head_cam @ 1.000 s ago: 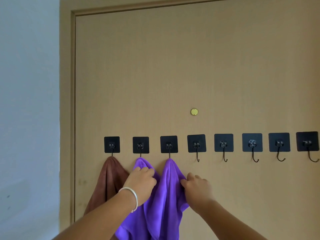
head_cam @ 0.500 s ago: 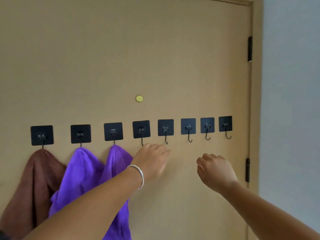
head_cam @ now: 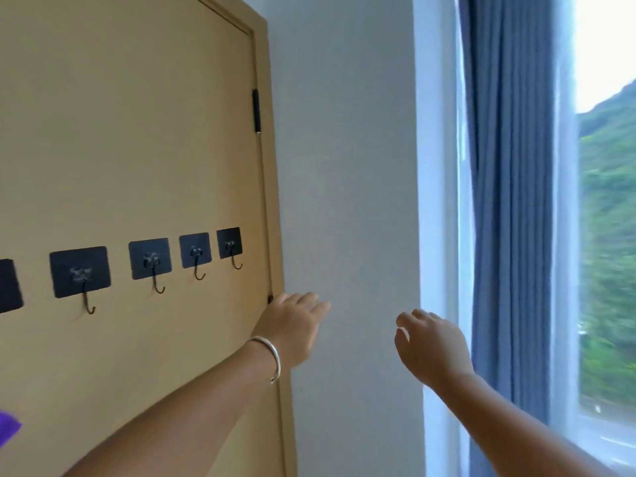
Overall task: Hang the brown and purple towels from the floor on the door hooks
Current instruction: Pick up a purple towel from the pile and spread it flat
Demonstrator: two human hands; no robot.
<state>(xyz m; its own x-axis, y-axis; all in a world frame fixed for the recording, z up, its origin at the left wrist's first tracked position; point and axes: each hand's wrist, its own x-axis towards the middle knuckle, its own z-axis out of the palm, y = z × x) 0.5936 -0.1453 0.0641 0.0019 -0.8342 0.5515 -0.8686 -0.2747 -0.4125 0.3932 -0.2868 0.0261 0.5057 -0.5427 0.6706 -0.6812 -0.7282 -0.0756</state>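
Observation:
The tan door (head_cam: 130, 132) carries a row of black square hooks (head_cam: 150, 259), and the ones in view hold nothing. Only a corner of a purple towel (head_cam: 7, 426) shows at the lower left edge; the brown towel is out of view. My left hand (head_cam: 292, 325), with a silver bracelet on the wrist, is held out with relaxed fingers in front of the door's right edge, holding nothing. My right hand (head_cam: 428, 346) hangs in front of the grey wall, fingers loosely spread and empty.
A grey wall (head_cam: 344, 166) stands right of the door frame. Further right hangs a blue curtain (head_cam: 509, 201) beside a bright window (head_cam: 605, 235) with green hills outside. Black hinges sit on the door's right edge.
The view has swung right, away from the hung brown and purple towels, toward the wall and window. Both hands let go of the purple towel and moved right, empty.

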